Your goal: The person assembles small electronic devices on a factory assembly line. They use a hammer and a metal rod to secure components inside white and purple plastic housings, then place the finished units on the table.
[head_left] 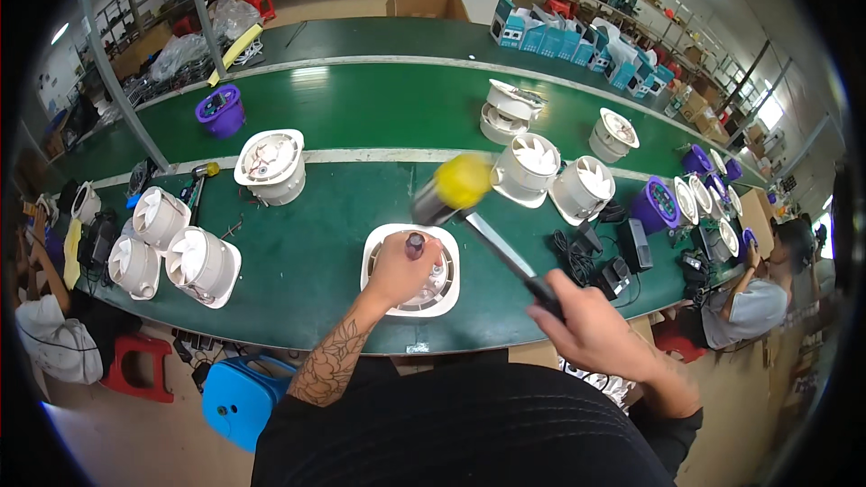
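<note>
In front of me on the green bench lies a white fan housing point(454, 284) with a rounded square rim. My left hand point(395, 272) is closed over its middle, around an upright tool with a dark red handle point(414, 246), perhaps a screwdriver; its lower end is hidden. Gripped by its black handle end, a mallet point(501, 245) with a metal shaft is in my right hand point(600, 332). The mallet's yellow and grey head point(458, 186) is smeared by motion, above and to the right of the housing.
White fan units stand at left point(194, 261) and far right point(525, 167). A purple housing point(220, 110) is far left, another point(655, 204) at right by black power adapters point(635, 243). Another mallet point(206, 169) lies left. People sit at both ends; a blue stool point(239, 401) is below.
</note>
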The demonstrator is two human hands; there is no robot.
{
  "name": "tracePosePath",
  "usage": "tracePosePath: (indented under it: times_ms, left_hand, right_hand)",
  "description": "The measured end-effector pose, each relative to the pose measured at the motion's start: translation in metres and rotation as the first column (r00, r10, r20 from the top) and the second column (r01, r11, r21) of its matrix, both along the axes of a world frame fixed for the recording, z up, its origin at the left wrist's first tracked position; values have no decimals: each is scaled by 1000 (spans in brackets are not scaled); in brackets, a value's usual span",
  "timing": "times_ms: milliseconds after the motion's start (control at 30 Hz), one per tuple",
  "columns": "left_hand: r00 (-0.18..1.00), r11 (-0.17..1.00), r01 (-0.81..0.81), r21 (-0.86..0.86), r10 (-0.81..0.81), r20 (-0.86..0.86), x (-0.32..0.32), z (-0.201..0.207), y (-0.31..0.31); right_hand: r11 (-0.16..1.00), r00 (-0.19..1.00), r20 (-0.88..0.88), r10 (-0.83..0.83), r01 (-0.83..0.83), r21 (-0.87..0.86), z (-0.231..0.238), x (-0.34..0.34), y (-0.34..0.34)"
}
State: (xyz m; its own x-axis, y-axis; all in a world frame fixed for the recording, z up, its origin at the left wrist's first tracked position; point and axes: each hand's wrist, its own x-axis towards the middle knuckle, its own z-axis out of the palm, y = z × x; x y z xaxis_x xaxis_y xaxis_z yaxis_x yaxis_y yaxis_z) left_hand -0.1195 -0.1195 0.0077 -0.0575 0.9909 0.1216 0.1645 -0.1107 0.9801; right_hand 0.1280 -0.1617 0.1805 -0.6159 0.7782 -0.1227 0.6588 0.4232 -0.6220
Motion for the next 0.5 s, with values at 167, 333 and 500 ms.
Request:
tracePosePath:
  times_ms: [167, 333, 500]
  left_hand:
    - [1000, 1000, 10, -27, -10, -19, -1, 4, -2]
    - [998, 997, 11, 76, -6, -59, 0, 5, -3]
    - [976, 982, 46, 183, -6, -217, -3, 2, -2]
  right_hand:
    - [988, 994, 105, -39, 23, 154, 35, -8, 0]
    - [900, 970, -139, -198, 236, 366, 61, -23, -13]
    - [985, 965, 247, -94, 54, 162, 44, -14, -17]
